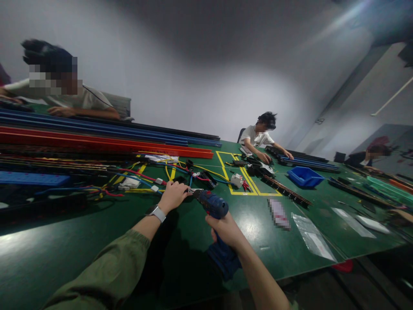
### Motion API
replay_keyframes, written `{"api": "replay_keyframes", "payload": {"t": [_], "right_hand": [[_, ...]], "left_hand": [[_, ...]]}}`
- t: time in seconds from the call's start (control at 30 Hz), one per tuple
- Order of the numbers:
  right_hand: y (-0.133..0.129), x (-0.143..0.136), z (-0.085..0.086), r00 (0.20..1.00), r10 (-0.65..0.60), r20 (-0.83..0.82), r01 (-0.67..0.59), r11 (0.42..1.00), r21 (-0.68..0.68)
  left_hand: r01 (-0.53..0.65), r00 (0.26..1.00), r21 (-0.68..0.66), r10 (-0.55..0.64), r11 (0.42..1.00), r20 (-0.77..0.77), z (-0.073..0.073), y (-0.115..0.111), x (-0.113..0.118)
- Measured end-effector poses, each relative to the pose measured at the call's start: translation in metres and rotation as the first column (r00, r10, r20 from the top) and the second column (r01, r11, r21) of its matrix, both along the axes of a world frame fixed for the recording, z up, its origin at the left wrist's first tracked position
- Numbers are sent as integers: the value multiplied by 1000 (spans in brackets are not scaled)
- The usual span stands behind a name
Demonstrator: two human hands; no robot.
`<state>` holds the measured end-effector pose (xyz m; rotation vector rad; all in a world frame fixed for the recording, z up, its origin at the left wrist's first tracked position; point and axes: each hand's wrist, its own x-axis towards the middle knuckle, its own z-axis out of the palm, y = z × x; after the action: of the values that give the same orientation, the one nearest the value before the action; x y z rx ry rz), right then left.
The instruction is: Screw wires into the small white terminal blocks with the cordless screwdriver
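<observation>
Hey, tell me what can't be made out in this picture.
- Head view: whether the left grip pinches anything beside the navy-blue cordless drill's tip; the grip itself hides it.
- Head view: the drill's trigger, covered by the right grip.
- Head view: markings on the flat pinkish item, lost to pixelation.
- Head view: the flat blue strip's far end, cut off by the left edge.

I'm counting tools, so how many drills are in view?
1: a blue drill in the right hand, its front end near the left hand. Others may be hidden.
</observation>
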<state>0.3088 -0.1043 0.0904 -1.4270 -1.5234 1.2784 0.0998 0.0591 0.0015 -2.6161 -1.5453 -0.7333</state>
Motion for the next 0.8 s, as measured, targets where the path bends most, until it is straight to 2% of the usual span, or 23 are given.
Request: {"api": "replay_keyframes", "payload": {"t": [0.17, 0.5, 0.8], "right_hand": [[0, -1, 0, 1000, 4, -12, -4, 1000, 21], [1, -2, 4, 999, -14, -39, 13, 1000, -27], [1, 0, -1, 999, -6, -37, 5, 1000, -16]], "left_hand": [[-2, 1000, -5, 2, 1000, -7, 0, 0, 0], [7, 1000, 12, -7, 1000, 1, -1, 0, -1], [13, 1000, 19, -13, 1000, 3, -1, 0, -1]]}}
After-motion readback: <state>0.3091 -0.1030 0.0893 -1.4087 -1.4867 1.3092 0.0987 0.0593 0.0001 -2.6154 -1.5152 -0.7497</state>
